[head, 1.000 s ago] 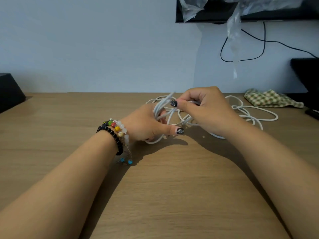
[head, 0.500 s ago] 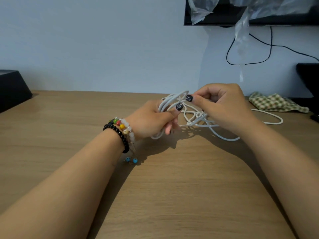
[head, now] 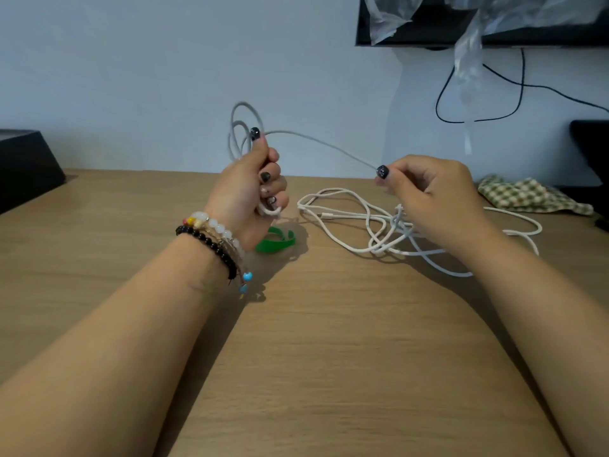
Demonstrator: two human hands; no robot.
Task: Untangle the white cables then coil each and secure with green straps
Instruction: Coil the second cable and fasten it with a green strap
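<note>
Wood-grain desk [head: 329, 357] runs up to a pale blue-grey wall; you sit facing it with both forearms over the surface.

Left hand [head: 245, 196]: raised off the desk, fingers [head: 273, 192] clenched round a bundle of white cable loops [head: 242, 130]. Loops stand up above your fist, blurred; a short bend of the same cable shows below your little finger. Beaded bracelets [head: 211, 234] sit on this wrist.

Right hand [head: 428, 196]: also raised, thumb and forefinger pinching one strand of cable [head: 323, 145]. Remaining fingers are curled loosely under the palm. That strand runs taut through the air from your left thumb across to the pinch.

Loose white cables [head: 346, 219]: lying in a tangled heap on the desk between and beneath your hands, mostly under the right one. Several strands cross each other near your right wrist; one long loop trails off to the right. Whether the pinched strand joins this heap, you cannot tell from this view.

Green strap [head: 276, 240]: curled on the desk just below your left hand, near the left edge of the heap, not touching any cable that is visible.

Checked green-and-cream cloth [head: 527, 194]: crumpled at the far right of the desk, just beyond the trailing loop.

Black box [head: 26, 166]: far left edge. Dark screen [head: 428, 28] is mounted on the wall above right, with clear plastic film [head: 468, 61] hanging from it and a black wire [head: 478, 117] looping below.
</note>
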